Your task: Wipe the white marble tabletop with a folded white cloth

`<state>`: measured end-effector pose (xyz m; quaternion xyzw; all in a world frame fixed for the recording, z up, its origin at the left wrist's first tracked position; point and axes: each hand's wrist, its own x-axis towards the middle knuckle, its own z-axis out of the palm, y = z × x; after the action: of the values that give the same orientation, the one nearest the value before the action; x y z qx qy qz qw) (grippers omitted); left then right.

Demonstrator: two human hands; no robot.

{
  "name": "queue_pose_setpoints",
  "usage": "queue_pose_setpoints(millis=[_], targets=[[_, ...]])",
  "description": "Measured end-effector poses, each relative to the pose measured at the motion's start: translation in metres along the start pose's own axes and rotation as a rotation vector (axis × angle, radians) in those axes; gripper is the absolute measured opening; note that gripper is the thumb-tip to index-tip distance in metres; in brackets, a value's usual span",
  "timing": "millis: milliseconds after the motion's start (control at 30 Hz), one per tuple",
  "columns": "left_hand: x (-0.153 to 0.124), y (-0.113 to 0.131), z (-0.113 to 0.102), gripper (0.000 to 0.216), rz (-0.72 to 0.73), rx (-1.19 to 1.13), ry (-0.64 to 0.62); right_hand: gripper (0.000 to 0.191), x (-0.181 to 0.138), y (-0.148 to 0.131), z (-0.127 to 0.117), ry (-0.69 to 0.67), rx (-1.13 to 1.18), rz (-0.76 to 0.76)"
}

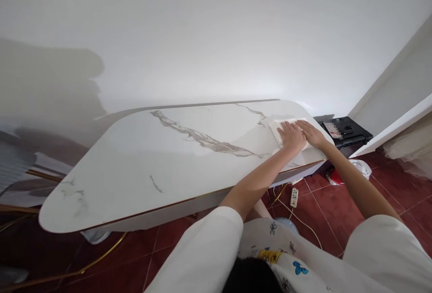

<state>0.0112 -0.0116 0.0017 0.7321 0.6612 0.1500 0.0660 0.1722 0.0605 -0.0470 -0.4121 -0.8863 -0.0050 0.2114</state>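
Cloth, white with a wavy edge, lies flat at the far right end of the table, close to the rounded corner. I see my left hand and right hand both resting on it palm down, fingers stretched out flat and gripping nothing, the two hands just beside each other. The tabletop is glossy white stone with grey veins running across it and a thin gold line along its edge; its far edge runs along a plain white wall. Below, the floor is dark red tile with pale joints. A white power strip lies on the tiles under the table's right end, a cable trailing from it. A black box sits past the corner.
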Motion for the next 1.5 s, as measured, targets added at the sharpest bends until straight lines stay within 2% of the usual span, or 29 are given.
queue_pose_setpoints(millis=[133,267,467,600,767,1000,1167,1500], targets=[[-0.033,0.009,-0.001,0.063,0.02,-0.014,-0.016,0.06,-0.029,-0.022,-0.014,-0.043,0.012,0.007],[-0.049,0.026,0.004,0.065,0.019,-0.035,-0.04,0.057,-0.05,-0.03,-0.029,-0.089,0.045,0.019],[-0.048,0.053,0.015,0.066,0.057,-0.073,-0.038,0.058,-0.075,-0.009,-0.038,-0.053,0.031,0.082],[-0.038,0.055,0.013,0.065,0.105,-0.072,-0.059,0.058,-0.074,0.01,-0.034,-0.016,0.006,0.099],[-0.011,0.039,0.007,0.065,0.143,-0.057,-0.087,0.056,-0.043,0.023,-0.025,-0.033,0.002,0.073],[0.044,0.008,0.007,0.063,0.085,-0.036,-0.033,0.055,0.026,0.039,-0.002,-0.034,0.004,0.101],[0.077,-0.011,0.006,0.061,0.033,-0.033,-0.012,0.053,0.064,0.051,0.014,-0.071,-0.013,0.1],[0.134,-0.041,0.01,0.061,0.009,-0.033,0.03,0.051,0.127,0.061,0.025,-0.102,0.021,0.181]])
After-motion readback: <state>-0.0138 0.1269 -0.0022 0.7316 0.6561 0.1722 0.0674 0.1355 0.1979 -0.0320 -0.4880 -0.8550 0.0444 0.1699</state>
